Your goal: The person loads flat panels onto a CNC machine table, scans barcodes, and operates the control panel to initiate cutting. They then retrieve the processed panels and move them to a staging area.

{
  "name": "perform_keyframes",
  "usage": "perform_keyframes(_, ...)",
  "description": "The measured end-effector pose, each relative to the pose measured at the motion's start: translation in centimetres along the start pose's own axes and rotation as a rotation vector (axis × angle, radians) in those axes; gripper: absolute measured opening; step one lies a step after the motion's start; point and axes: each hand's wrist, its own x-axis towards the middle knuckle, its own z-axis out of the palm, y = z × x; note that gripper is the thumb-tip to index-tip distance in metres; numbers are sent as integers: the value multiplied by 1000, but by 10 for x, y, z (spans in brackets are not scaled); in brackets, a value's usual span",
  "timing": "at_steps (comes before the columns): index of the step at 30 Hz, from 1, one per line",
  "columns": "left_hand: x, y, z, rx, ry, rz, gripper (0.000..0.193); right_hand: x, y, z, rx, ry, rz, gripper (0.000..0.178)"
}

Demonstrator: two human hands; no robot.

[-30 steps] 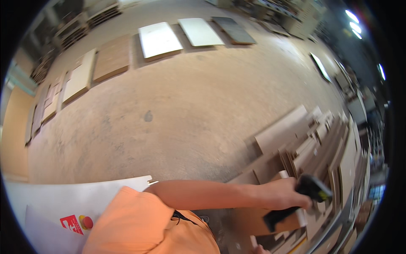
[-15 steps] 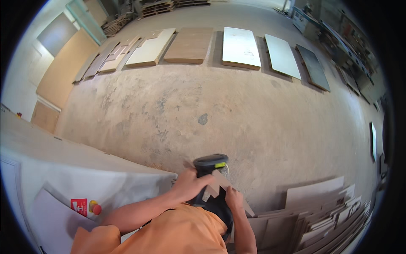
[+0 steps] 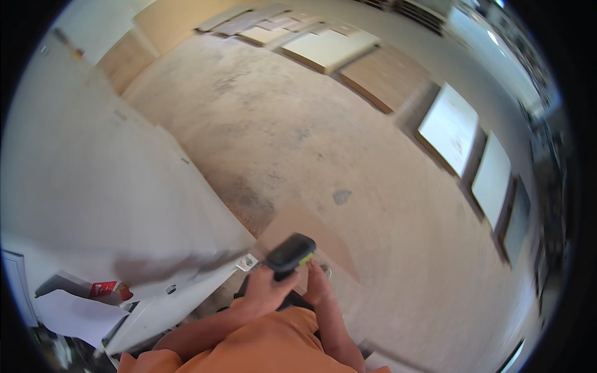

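My left hand (image 3: 264, 293) is wrapped round the grip of a black handheld scanner (image 3: 287, 255) with a yellow-green band on its head. Close on its right, my right hand (image 3: 317, 285) is closed by the near part of a thin brown panel (image 3: 305, 224) and appears to grip it. The panel is blurred by motion and reaches out past the scanner, over the floor. My right fingertips are partly hidden behind the scanner's head, so their exact hold is unclear.
A large white machine housing (image 3: 168, 205) fills the left side, with a red button (image 3: 124, 292) and a paper sheet (image 3: 81, 315) on it. Flat boards, among them a brown one (image 3: 385, 78) and a white one (image 3: 451, 127), lie in a row across the floor.
My view has swung to the left, bringing more of the white housing in. The brown panel has turned and now shows its broad face ahead of the scanner, which stays in my left hand.
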Motion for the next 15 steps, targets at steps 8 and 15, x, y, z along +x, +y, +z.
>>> perform_keyframes(8, 96, -49, -47, -274, 69, -182, 24, 202, -41, 15, -254, -123, 331, 26)
perform_keyframes(15, 33, -51, -92, -160, 75, -204, 33, 315, -73, 92, -2249, -391, 457, 58)
